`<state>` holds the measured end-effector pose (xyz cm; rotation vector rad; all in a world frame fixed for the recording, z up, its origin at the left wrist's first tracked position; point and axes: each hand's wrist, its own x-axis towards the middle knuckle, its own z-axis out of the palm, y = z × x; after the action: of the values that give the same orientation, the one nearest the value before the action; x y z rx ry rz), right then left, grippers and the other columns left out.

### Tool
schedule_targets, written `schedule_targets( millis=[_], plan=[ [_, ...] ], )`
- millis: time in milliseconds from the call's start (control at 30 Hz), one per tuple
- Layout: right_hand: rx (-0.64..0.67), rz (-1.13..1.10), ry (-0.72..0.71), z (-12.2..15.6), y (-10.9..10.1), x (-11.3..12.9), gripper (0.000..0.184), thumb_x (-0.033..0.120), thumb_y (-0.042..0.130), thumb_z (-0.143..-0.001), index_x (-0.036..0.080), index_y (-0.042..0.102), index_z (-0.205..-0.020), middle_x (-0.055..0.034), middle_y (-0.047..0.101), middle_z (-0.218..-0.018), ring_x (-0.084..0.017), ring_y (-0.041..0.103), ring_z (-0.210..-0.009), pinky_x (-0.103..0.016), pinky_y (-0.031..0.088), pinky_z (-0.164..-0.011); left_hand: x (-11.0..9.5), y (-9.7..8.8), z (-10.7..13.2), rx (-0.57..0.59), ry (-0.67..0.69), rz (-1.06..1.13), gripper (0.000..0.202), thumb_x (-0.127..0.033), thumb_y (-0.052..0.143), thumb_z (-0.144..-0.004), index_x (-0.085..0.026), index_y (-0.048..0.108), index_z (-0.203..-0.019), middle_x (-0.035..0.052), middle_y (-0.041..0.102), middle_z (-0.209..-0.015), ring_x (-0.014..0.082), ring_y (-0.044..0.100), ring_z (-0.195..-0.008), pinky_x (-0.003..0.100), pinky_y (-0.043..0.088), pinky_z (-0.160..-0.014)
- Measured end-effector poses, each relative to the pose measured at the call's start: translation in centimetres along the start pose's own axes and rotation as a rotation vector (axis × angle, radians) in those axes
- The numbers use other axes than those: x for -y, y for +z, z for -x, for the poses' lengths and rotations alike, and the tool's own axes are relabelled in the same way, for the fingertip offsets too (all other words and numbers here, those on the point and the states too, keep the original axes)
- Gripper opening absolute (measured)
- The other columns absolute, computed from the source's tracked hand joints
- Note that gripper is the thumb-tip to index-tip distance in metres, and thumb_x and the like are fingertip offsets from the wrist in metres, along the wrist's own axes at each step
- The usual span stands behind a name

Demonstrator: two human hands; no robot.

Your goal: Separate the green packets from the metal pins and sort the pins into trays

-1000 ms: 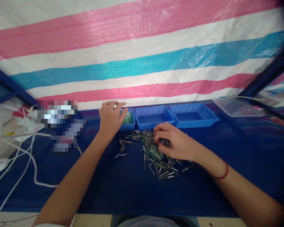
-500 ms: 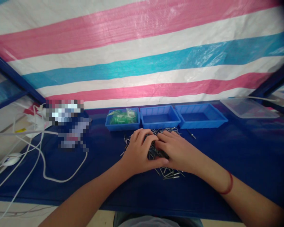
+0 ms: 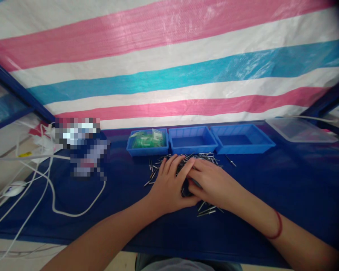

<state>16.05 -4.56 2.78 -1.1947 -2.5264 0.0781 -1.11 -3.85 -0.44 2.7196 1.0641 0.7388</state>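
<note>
A heap of thin metal pins (image 3: 206, 157) lies on the blue table cover (image 3: 130, 210) in front of three blue bins. Both my hands rest on this heap, side by side and touching. My left hand (image 3: 169, 184) lies over the heap's left part with its fingers stretched forward and slightly spread. My right hand (image 3: 211, 182) is cupped over the right part, fingers curled down onto the pins, with a red cord on its wrist. A dark bunch of pins shows between the two palms. Loose pins (image 3: 206, 210) stick out below my hands.
The left blue bin (image 3: 146, 150) holds green packets; the middle bin (image 3: 192, 145) and right bin (image 3: 243, 141) look bare inside. A clear plastic tray (image 3: 299, 130) sits far right. White cables (image 3: 53, 195) and a white switch lie at left. A striped tarp hangs behind.
My left hand came back from the left bin to the pin heap and joined my right hand. Both hands then slid a little toward me, pressing the pins together.
</note>
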Motion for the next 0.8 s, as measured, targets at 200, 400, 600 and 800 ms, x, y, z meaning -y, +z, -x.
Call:
schedule_targets(
  millis=[200, 400, 600, 800],
  plan=[
    [-0.124, -0.061, 0.082, -0.1, -1.0, 0.0, 0.008, 0.011, 0.049, -0.081, 0.016, 0.053, -0.077, -0.0062, 0.056, -0.081, -0.021, 0.052, -0.078, -0.035, 0.044, -0.074, 0.6, 0.0, -0.6, -0.032, -0.055, 0.1, 0.087, -0.046, 0.061, -0.08, -0.009, 0.02, -0.146, 0.02, 0.042, -0.138, 0.0315, 0.038, -0.131, 0.051, 0.03, -0.111],
    [-0.18, -0.133, 0.095, 0.0, -1.4, -0.8, 0.01, 0.015, 0.045, -0.087, 0.018, 0.05, -0.08, -0.0055, 0.059, -0.079, -0.019, 0.052, -0.076, -0.032, 0.042, -0.072, 1.3, -0.4, -1.2, -0.084, -0.045, 0.188, 0.049, -0.039, 0.056, -0.088, -0.015, 0.047, -0.13, 0.0148, 0.055, -0.126, 0.0268, 0.046, -0.124, 0.048, 0.034, -0.109],
    [-0.062, -0.089, 0.042, 0.0, -1.7, -1.0, 0.009, 0.026, 0.059, -0.081, 0.02, 0.056, -0.076, -0.0042, 0.061, -0.075, -0.019, 0.055, -0.076, -0.031, 0.042, -0.071, 1.6, -0.4, -1.1, -0.078, -0.023, 0.187, 0.019, -0.03, 0.054, -0.091, -0.02, 0.066, -0.103, 0.009, 0.06, -0.114, 0.0253, 0.047, -0.122, 0.048, 0.036, -0.107],
    [-0.049, -0.103, 0.03, 0.3, -2.2, -1.8, 0.007, 0.02, 0.054, -0.085, 0.019, 0.059, -0.08, -0.0044, 0.062, -0.077, -0.019, 0.056, -0.078, -0.03, 0.043, -0.072, 1.7, -0.8, -1.4, -0.128, -0.02, 0.211, 0.02, -0.03, 0.053, -0.092, -0.019, 0.067, -0.098, 0.0087, 0.062, -0.107, 0.0224, 0.052, -0.112, 0.041, 0.042, -0.1]
  ],
)
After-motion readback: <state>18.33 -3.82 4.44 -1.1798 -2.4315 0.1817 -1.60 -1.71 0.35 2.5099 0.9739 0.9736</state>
